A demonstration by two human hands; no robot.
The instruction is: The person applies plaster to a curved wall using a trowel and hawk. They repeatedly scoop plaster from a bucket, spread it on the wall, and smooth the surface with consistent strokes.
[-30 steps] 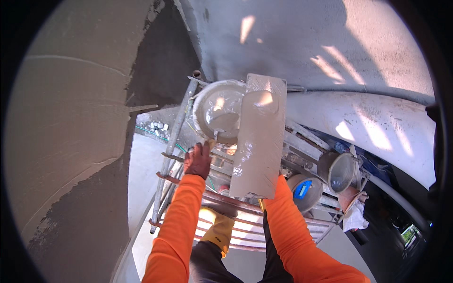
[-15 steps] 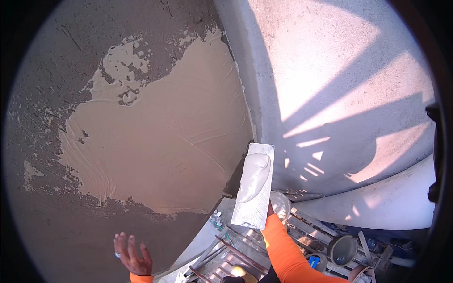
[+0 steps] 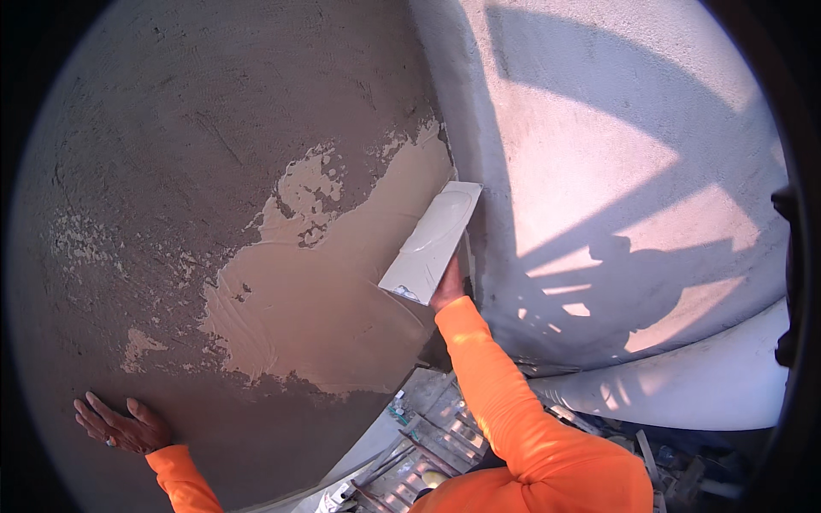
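Note:
My right hand (image 3: 448, 285) grips a rectangular plastering trowel (image 3: 434, 241) from behind, so its handle is hidden. The blade is tilted, and a smooth layer of pale wet plaster lies over its face. It is near the inner corner, in front of the right edge of a cream plaster patch (image 3: 316, 299) on the grey wall (image 3: 154, 171); whether it touches the wall I cannot tell. My left hand (image 3: 124, 427), with a ring on one finger, appears to rest flat on the wall at the lower left, fingers stretched out, holding nothing.
A pale wall (image 3: 581, 171) with sunlit stripes and shadows meets the grey one at the corner. Lower right runs a white curved surface (image 3: 684, 389). Below lie a slatted wooden platform (image 3: 440, 445) and loose clutter (image 3: 676, 457).
My right hand has raised the trowel up and left toward the patch's right edge. My left hand has moved left onto the wall. The view has shifted, and the buckets below are now hidden.

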